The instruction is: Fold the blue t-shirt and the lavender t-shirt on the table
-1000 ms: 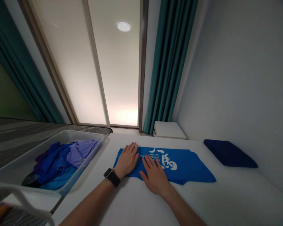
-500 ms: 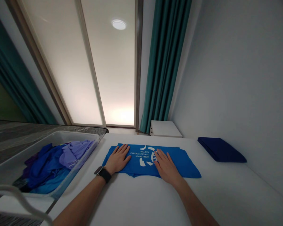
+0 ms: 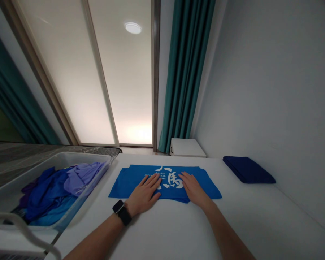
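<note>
A blue T-shirt (image 3: 206, 186) with white lettering and a large white character lies flat on the white table (image 3: 162, 227), its sleeves spreading to both sides. My left hand (image 3: 144, 193) rests palm down on its left-centre part, fingers extended, covering some of the lettering. Right of the white character, my right hand (image 3: 194, 189) also lies flat on the cloth, fingers stretched out. Neither hand grips anything. A dark watch (image 3: 121, 212) is on my left wrist.
At the left, a white plastic tub (image 3: 82, 154) holds a heap of blue and purple clothes (image 3: 50, 195). A folded navy garment (image 3: 247, 169) lies at the table's right, near the wall. Beyond the far edge stands a white cabinet (image 3: 188, 147). A pale curved tube (image 3: 24, 229) crosses the lower left.
My left hand has slid right toward the middle of the T-shirt, uncovering its left sleeve. My right hand has shifted right across the shirt, exposing the white character. The view has moved slightly.
</note>
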### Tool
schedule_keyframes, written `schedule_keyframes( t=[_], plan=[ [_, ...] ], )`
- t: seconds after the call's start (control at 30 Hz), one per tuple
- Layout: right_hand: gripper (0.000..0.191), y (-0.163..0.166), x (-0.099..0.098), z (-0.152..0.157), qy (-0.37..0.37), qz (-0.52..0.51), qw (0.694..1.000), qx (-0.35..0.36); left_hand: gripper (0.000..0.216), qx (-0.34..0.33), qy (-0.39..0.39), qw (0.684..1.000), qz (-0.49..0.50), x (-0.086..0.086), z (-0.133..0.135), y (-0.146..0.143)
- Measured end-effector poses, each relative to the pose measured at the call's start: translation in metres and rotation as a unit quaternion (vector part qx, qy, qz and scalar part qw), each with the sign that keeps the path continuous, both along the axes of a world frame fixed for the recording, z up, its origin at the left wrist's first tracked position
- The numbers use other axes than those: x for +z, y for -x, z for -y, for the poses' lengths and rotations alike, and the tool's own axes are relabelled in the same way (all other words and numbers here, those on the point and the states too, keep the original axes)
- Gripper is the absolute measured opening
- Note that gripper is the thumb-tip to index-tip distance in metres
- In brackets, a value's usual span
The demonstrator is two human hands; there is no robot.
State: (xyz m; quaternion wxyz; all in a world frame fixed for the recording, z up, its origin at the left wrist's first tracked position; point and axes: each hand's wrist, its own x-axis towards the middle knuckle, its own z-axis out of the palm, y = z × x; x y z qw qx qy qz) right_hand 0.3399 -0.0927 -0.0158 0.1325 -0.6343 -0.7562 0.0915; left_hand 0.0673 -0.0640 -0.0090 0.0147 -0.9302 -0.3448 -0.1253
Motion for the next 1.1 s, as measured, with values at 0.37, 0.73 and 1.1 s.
schedule_keyframes(
  t=[0.37,0.73,1.1],
  plan=[
    [0.052,0.029,-0.006,0.010,-0.035,0.080,0.996,0.006,0.049,-0.035,0.050,0.998,0.020,0.014,-0.001,0.004],
    [0.055,0.027,0.001,0.011,0.005,0.076,0.997,0.009,0.037,0.030,0.062,0.996,0.064,0.011,-0.024,0.038],
    [0.059,0.053,-0.001,0.020,0.020,0.064,0.997,-0.039,0.054,0.031,0.007,0.999,0.021,-0.012,-0.013,0.013]
  ],
)
